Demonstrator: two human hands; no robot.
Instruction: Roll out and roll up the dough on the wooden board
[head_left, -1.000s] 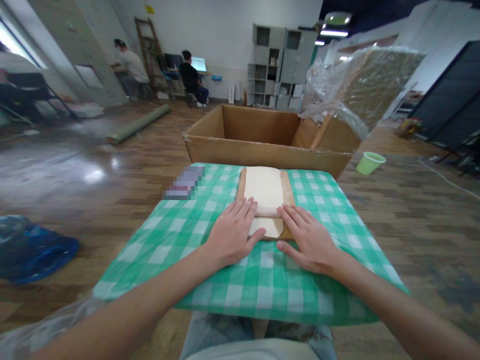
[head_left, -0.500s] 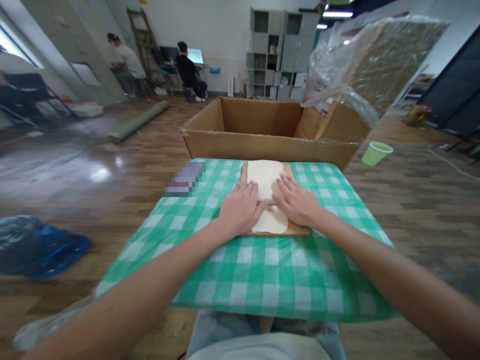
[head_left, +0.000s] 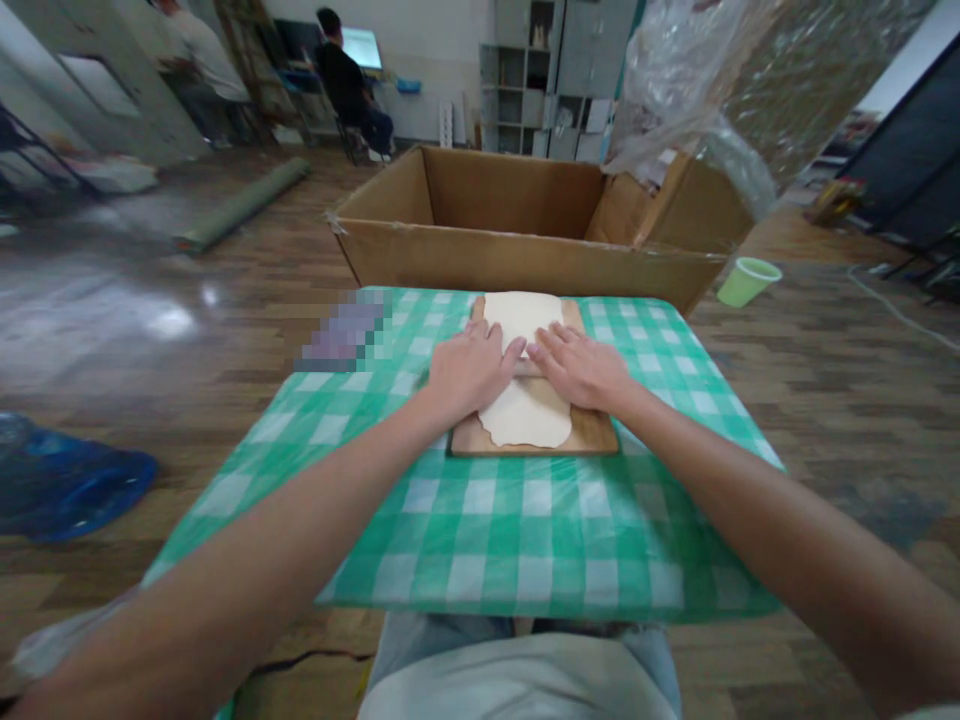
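Note:
A long sheet of pale rolled dough (head_left: 526, 415) lies on a wooden board (head_left: 592, 435), its near edge ragged. Across the dough, between my hands, shows a short stretch of a pale rod (head_left: 529, 369) that looks like a rolling pin; its ends are hidden under my palms. My left hand (head_left: 469, 368) lies flat over its left part, fingers extended forward, thumb pointing inward. From the other side my right hand (head_left: 577, 365) rests flat, fingers stretched out toward the middle. Both hands are open and press from above, thumb and fingertips nearly meeting.
A green-and-white checked cloth (head_left: 517, 530) covers the table. At its far left corner lies a blurred-out flat object (head_left: 343, 335). Beyond the table stands a large open cardboard box (head_left: 517, 255). A green bucket (head_left: 748, 282) and blue plastic (head_left: 75, 490) are on the floor; people sit farther back.
Both hands have slid forward along the dough, away from me, with the rod. More of the dough's near end and the board's near edge shows. The view has tilted slightly down.

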